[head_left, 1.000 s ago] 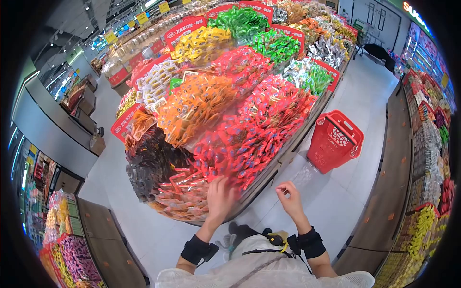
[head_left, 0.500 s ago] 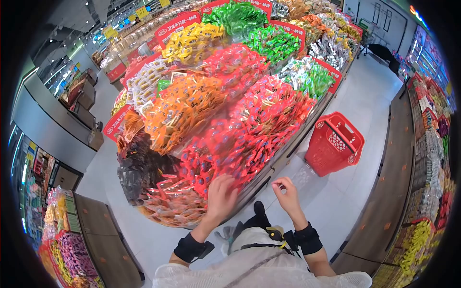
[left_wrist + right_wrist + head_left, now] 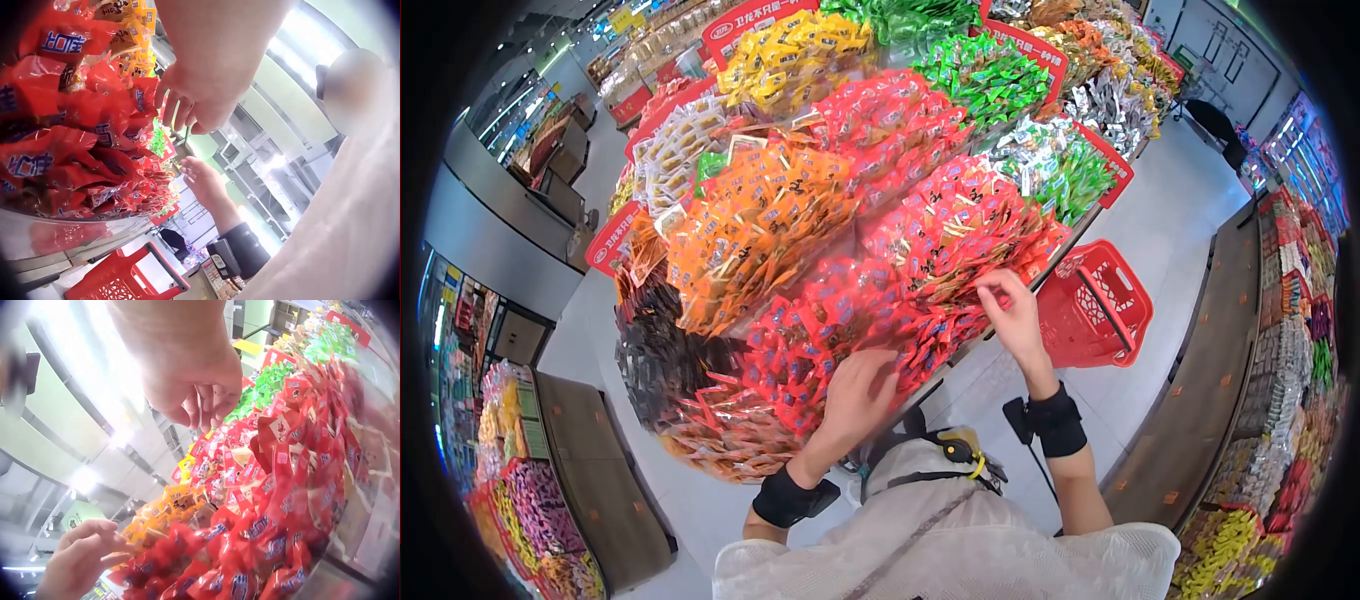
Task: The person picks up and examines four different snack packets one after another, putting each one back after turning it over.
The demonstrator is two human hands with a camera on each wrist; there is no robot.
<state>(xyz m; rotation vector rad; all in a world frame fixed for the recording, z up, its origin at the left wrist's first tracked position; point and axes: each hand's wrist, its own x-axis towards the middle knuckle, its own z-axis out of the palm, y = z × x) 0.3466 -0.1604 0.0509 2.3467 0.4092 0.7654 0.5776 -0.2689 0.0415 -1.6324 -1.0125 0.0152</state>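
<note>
A heap of red snack packets (image 3: 920, 250) fills the near side of a large sloped display. My left hand (image 3: 862, 388) rests on the lower red packets (image 3: 81, 150), its fingers (image 3: 178, 109) slightly bent and touching them. Whether it grips one I cannot tell. My right hand (image 3: 1006, 300) hovers over the heap's right edge with fingers (image 3: 203, 409) loosely curled and nothing in them. In the right wrist view the left hand (image 3: 87, 550) lies low among the red packets (image 3: 269, 506).
A red shopping basket (image 3: 1100, 300) stands on the floor right of the display, just beyond my right hand. Orange packets (image 3: 750, 220), dark packets (image 3: 660, 350) and green packets (image 3: 985, 75) fill neighbouring sections. Shelves of goods (image 3: 1290, 330) line the aisle's right side.
My right hand has risen from beside my body up to the right edge of the red heap. The left hand stays on the red packets, and my view has moved closer.
</note>
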